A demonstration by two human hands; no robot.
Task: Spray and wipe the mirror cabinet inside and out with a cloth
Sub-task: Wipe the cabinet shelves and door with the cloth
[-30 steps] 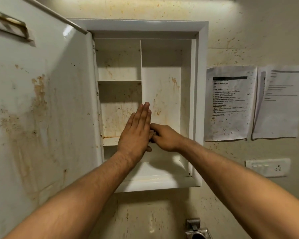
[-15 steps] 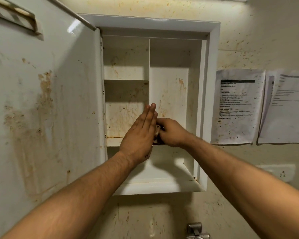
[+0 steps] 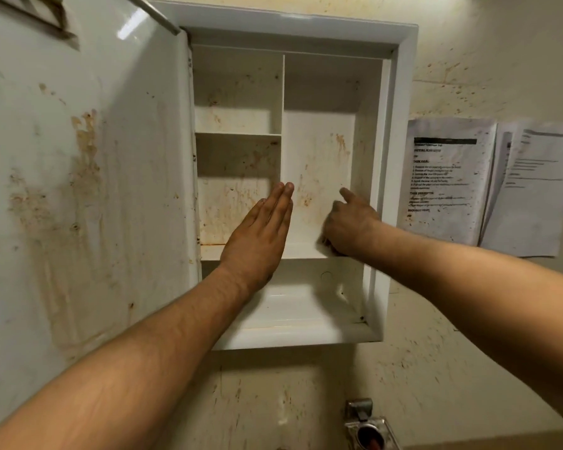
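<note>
Left paper sheet (image 3: 449, 180): "TASK GOAL" heading barely legible; remaining print blurred.

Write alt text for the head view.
Two bare hands reach into an open, brown-stained white wall cabinet: the left hand lies flat with straight fingers at the centre divider, the right hand, blurred, is inside the right compartment. The stained door stands open at left; two printed sheets hang on the wall at right.

My right hand (image 3: 350, 222) is blurred, and I can't tell what, if anything, sits under its palm. The door (image 3: 78, 190) runs off the left edge. Print on the sheets (image 3: 449, 180) is too small to read. The metal fitting (image 3: 366, 427) is cropped below.
</note>
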